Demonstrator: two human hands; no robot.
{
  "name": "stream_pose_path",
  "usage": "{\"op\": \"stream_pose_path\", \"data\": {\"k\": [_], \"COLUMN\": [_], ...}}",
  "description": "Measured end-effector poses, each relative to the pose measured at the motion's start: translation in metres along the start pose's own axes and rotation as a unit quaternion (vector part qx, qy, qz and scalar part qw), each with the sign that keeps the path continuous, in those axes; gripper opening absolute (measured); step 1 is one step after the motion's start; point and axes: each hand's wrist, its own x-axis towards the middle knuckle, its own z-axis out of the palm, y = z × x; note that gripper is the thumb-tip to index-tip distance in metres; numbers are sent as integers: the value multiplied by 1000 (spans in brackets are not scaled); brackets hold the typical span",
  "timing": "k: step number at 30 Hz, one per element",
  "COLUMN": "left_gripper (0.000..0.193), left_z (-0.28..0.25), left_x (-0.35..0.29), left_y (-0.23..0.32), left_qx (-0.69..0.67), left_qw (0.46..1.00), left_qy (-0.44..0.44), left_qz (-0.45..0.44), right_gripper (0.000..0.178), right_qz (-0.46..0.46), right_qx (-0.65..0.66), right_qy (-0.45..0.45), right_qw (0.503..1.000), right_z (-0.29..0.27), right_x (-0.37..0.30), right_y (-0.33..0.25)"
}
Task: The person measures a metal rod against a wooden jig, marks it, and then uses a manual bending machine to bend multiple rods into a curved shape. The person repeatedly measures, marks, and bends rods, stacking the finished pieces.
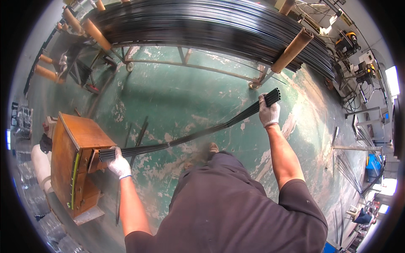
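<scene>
A bundle of thin dark metal tubes [198,134] spans the space in front of my body, its hollow ends showing at both sides. My left hand [119,165], in a white knit glove, is closed round the bundle near its left end, close beside a wooden cabinet [69,143]. Toward the other end, my right hand [269,113], gloved alike, grips the tubes from below with the thumb over them. The right end is higher in the picture than the left. Both arms are stretched out wide.
Ahead, a wheeled metal rack [185,63] carries a large stack of long dark tubes [202,23] between padded brown posts [292,49]. Loose tubes [141,137] lie on the worn green floor [168,97] near the cabinet. Equipment with cables [354,80] and a blue bin [373,166] stand at right.
</scene>
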Motion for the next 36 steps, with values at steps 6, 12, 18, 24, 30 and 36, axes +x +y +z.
{"op": "stream_pose_path", "data": {"k": [6,12,18,24,30,36], "left_gripper": [21,23,17,16,21,23], "left_z": [70,157,277,401,503,581], "left_x": [40,90,143,197,231,242], "left_y": [85,140,184,204,222,248], "left_qx": [-17,-14,-82,-74,-39,-3], "left_qw": [1000,995,988,977,972,977], "left_qy": [-23,-60,-113,-153,-188,-173], "left_qz": [-3,83,63,129,138,127], "right_gripper": [23,23,32,41,40,40], "right_qz": [-34,59,99,115,132,142], "right_qx": [-22,-11,-21,-71,-94,-51], "right_qy": [91,120,154,194,237,236], "right_qw": [995,991,983,972,958,960], "right_z": [-26,-44,-32,-9,14,30], "right_x": [56,117,177,227,277,347], "right_y": [1,-11,21,37,51,85]}}
